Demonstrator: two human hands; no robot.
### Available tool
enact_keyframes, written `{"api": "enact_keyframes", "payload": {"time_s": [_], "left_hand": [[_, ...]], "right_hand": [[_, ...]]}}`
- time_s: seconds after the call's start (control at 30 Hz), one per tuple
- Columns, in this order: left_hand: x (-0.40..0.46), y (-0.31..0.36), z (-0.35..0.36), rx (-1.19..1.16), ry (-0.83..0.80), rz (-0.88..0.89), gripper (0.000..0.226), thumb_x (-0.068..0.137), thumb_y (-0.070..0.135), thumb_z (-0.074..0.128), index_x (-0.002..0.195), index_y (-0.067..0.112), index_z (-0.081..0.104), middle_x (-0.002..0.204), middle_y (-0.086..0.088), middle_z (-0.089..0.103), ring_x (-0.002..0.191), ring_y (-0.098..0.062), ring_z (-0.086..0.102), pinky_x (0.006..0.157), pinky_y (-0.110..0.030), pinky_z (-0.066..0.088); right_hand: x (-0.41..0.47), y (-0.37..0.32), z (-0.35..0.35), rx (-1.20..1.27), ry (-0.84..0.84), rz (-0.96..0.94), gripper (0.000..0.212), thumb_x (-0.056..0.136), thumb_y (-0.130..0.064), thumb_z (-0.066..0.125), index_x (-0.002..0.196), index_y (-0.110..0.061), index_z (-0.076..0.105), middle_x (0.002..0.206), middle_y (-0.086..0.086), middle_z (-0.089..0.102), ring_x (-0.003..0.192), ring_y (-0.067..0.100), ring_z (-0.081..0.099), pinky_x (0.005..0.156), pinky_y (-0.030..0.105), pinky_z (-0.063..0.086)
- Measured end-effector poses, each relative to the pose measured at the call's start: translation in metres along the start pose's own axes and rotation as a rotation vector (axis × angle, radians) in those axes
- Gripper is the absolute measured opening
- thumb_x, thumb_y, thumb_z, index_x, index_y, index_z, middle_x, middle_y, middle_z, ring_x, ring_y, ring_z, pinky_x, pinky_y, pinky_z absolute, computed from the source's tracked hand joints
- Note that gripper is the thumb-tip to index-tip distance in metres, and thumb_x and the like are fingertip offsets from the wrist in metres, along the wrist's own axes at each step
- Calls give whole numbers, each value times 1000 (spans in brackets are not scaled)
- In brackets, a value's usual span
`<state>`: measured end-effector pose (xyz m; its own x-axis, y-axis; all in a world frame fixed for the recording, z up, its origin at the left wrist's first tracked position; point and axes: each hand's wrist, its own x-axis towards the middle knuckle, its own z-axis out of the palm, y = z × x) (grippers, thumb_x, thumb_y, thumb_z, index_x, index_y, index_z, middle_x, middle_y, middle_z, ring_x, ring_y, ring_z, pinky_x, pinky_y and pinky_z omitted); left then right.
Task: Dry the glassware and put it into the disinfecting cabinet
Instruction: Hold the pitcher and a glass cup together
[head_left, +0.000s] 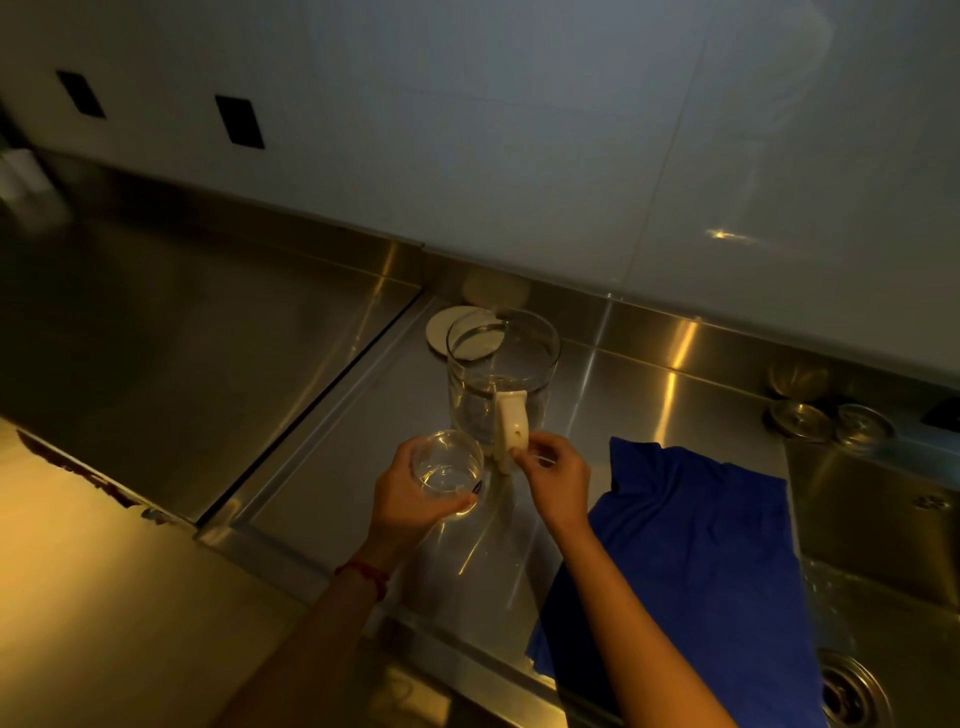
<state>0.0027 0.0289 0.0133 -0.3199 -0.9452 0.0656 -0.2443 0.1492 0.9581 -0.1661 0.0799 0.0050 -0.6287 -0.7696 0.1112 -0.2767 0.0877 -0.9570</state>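
Observation:
A clear glass jug (501, 379) with a cream handle stands upright on the steel counter (639, 405). My right hand (553, 475) pinches that cream handle near its lower end. My left hand (410, 496) grips a small clear glass cup (448, 470), held upright just left of the jug's base. A blue cloth (691, 530) lies spread on the counter to the right of my right arm. The disinfecting cabinet is not in view.
A round white lid (457, 325) lies behind the jug by the backsplash. A sink (883, 561) with a drain (849, 693) is at the right; small glass items (831, 421) sit at its back rim. A second steel surface (197, 353) extends left.

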Motion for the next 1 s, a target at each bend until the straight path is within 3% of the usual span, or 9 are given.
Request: {"api": "enact_keyframes", "payload": {"time_s": [0.17, 0.37, 0.47, 0.7, 0.9, 1.0], "left_hand": [[1, 1, -10, -49, 43, -13, 72, 46, 6, 90, 100, 35, 52, 100, 13, 61, 91, 1, 59, 70, -4, 45], [3, 0, -17, -65, 34, -17, 70, 49, -4, 86, 103, 24, 52, 99, 12, 59, 90, -2, 58, 68, -6, 47], [6, -1, -18, -64, 12, -7, 70, 48, -3, 87, 100, 30, 52, 100, 12, 59, 90, -1, 58, 68, -5, 46], [7, -3, -24, -73, 35, -40, 76, 32, 35, 82, 102, 32, 52, 103, 14, 59, 90, 13, 57, 69, -4, 45], [12, -9, -33, -51, 43, -59, 82, 36, 29, 87, 110, 23, 53, 107, 10, 59, 98, -4, 58, 73, -12, 49], [12, -7, -35, -41, 49, -51, 83, 34, 35, 84, 109, 23, 52, 104, 12, 59, 94, -1, 57, 70, -8, 48]], "right_hand": [[-1, 7, 4, 79, -57, 66, 28, 79, -9, 68, 106, -12, 61, 100, -1, 61, 95, 12, 59, 77, 16, 47], [1, 6, 1, 92, -153, 72, 28, 80, -6, 66, 106, -13, 61, 92, -13, 59, 86, -3, 56, 69, 5, 47], [2, 5, 3, 125, -187, 67, 27, 80, -3, 66, 104, -13, 60, 93, -10, 60, 86, -3, 57, 70, 4, 46], [3, -1, 15, 189, -225, 89, 33, 76, 1, 69, 106, -8, 60, 98, -1, 62, 89, 1, 59, 72, 9, 50], [4, -4, 25, 237, -248, 124, 36, 74, 3, 69, 105, -14, 59, 102, 1, 63, 94, 11, 62, 79, 18, 53], [3, -5, 28, 243, -244, 137, 37, 75, 3, 69, 108, -9, 59, 104, 4, 63, 94, 11, 62, 77, 15, 53]]}}
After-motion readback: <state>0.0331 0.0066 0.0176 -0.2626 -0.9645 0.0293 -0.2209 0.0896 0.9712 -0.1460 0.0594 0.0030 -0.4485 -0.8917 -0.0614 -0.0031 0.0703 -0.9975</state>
